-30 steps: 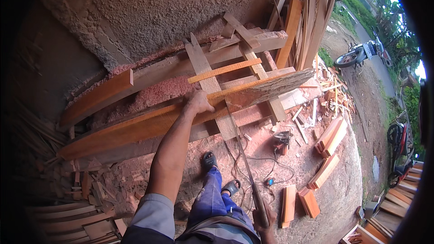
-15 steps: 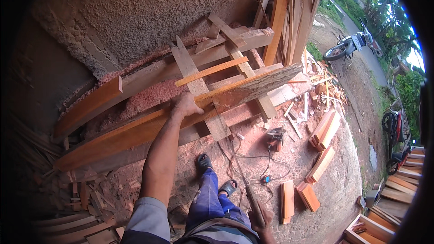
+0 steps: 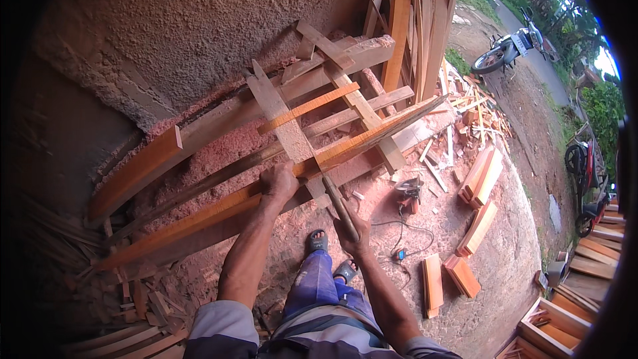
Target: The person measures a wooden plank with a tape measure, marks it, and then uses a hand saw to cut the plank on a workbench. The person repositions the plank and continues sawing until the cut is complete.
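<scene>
My left hand (image 3: 280,183) is closed on a long curved orange-brown plank (image 3: 212,218), pressing down near its middle. My right hand (image 3: 353,234) is wrapped round the grip of a handsaw (image 3: 342,209). The saw points away from me, its narrow blade meeting the plank's near edge just right of my left hand. Beneath the plank lies a pale crosspiece (image 3: 282,119), dusted with sawdust. Beyond my hands a thin orange strip (image 3: 312,108) rests across the crosspieces.
A corded power tool (image 3: 409,193) sits on the sawdust-strewn ground, near several cut wood blocks (image 3: 477,226). Scrap offcuts (image 3: 482,116) are heaped at the right, below tall boards (image 3: 399,33) leaning on the wall. A motorcycle (image 3: 515,53) is parked farther off.
My right hand has come up and forward with the saw, from low by my leg to close to the plank. My left hand stays on the plank, whose right part now looks tilted differently.
</scene>
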`<state>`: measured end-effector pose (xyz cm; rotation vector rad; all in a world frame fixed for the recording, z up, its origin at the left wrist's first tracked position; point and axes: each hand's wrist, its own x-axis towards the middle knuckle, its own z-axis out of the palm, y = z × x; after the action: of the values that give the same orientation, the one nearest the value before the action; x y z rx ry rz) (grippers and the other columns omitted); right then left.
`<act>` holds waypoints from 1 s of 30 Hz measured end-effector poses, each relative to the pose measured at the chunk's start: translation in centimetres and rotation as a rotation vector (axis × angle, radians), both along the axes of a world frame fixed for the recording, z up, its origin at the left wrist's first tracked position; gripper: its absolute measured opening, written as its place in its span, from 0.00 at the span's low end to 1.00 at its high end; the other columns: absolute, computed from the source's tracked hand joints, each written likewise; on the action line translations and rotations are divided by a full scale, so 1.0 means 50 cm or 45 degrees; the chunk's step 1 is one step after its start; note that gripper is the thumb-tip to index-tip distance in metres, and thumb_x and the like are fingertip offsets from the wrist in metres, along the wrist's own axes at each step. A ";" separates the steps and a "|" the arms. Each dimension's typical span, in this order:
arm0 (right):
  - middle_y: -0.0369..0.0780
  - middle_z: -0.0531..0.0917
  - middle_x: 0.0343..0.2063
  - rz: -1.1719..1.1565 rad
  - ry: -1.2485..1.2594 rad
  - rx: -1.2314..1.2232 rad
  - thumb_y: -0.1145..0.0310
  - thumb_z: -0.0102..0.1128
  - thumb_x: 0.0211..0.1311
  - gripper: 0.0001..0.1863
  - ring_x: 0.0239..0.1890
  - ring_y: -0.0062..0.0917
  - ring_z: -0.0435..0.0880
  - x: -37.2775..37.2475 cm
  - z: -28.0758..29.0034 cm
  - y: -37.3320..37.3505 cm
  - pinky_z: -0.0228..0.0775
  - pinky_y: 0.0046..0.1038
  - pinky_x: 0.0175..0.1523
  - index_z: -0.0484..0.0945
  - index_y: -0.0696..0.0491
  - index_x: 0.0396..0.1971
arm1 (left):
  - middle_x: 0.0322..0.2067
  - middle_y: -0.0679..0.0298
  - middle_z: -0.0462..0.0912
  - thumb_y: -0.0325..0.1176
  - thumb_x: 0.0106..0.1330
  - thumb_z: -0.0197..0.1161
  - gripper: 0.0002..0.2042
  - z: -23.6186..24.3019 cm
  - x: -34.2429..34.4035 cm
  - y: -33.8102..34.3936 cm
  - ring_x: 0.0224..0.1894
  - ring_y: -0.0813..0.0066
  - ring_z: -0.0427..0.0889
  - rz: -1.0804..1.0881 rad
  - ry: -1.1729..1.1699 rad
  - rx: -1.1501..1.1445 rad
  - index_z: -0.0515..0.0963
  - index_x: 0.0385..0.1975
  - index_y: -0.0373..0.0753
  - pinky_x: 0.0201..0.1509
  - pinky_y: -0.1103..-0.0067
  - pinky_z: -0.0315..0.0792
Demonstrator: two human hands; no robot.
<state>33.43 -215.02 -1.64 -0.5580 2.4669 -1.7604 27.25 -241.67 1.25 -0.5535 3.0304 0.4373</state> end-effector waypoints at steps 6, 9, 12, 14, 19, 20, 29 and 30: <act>0.49 0.89 0.42 -0.067 0.098 -0.014 0.72 0.69 0.63 0.31 0.35 0.26 0.91 -0.031 0.009 0.043 0.79 0.28 0.39 0.75 0.53 0.67 | 0.36 0.49 0.88 0.32 0.60 0.64 0.07 0.003 -0.035 0.056 0.42 0.45 0.89 -0.036 -0.038 0.135 0.83 0.37 0.41 0.47 0.56 0.81; 0.49 0.88 0.49 -0.129 0.182 0.180 0.70 0.69 0.62 0.32 0.42 0.32 0.92 -0.049 0.009 0.080 0.81 0.30 0.43 0.74 0.54 0.67 | 0.36 0.50 0.88 0.31 0.60 0.63 0.08 0.010 -0.067 0.091 0.43 0.46 0.89 -0.067 -0.095 0.174 0.82 0.38 0.41 0.49 0.57 0.81; 0.48 0.87 0.52 -0.055 0.218 0.232 0.68 0.70 0.61 0.33 0.47 0.38 0.91 -0.061 0.007 0.092 0.81 0.31 0.47 0.74 0.53 0.68 | 0.37 0.49 0.88 0.31 0.60 0.62 0.09 0.014 -0.075 0.104 0.44 0.47 0.89 -0.040 -0.093 0.094 0.82 0.39 0.41 0.51 0.57 0.80; 0.47 0.84 0.58 -0.039 0.284 0.131 0.69 0.70 0.61 0.33 0.52 0.41 0.89 -0.064 -0.004 0.094 0.81 0.32 0.52 0.74 0.52 0.67 | 0.38 0.48 0.88 0.31 0.59 0.63 0.10 0.015 -0.073 0.108 0.45 0.47 0.89 -0.056 -0.114 0.093 0.83 0.40 0.42 0.51 0.56 0.80; 0.48 0.79 0.64 0.050 0.401 0.088 0.70 0.69 0.64 0.32 0.61 0.40 0.83 -0.051 -0.060 0.109 0.79 0.34 0.60 0.72 0.53 0.68 | 0.38 0.49 0.89 0.32 0.58 0.63 0.11 0.013 -0.073 0.104 0.46 0.46 0.88 -0.051 -0.108 -0.046 0.84 0.40 0.42 0.51 0.56 0.80; 0.48 0.78 0.64 0.049 0.317 0.116 0.70 0.69 0.64 0.32 0.63 0.40 0.82 -0.053 -0.069 0.111 0.78 0.34 0.61 0.72 0.53 0.68 | 0.38 0.49 0.89 0.33 0.58 0.63 0.11 0.012 -0.077 0.102 0.46 0.47 0.88 -0.045 -0.103 -0.058 0.85 0.40 0.43 0.51 0.56 0.80; 0.50 0.82 0.60 0.026 0.160 0.050 0.68 0.68 0.66 0.31 0.57 0.44 0.85 0.031 0.076 0.166 0.80 0.36 0.57 0.71 0.54 0.68 | 0.41 0.50 0.90 0.51 0.47 0.77 0.24 0.031 -0.091 0.087 0.48 0.51 0.88 -0.043 -0.104 -0.011 0.88 0.44 0.45 0.53 0.58 0.80; 0.51 0.82 0.59 0.047 0.065 0.135 0.68 0.69 0.65 0.32 0.55 0.45 0.86 0.091 0.105 0.222 0.80 0.36 0.55 0.71 0.55 0.68 | 0.41 0.51 0.90 0.50 0.47 0.77 0.24 0.039 -0.097 0.081 0.48 0.51 0.88 -0.076 -0.117 0.000 0.88 0.43 0.44 0.53 0.59 0.80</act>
<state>37.98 -203.92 3.62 -0.6421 2.5485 -1.6104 22.41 -237.64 3.18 -0.4677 2.9501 0.3975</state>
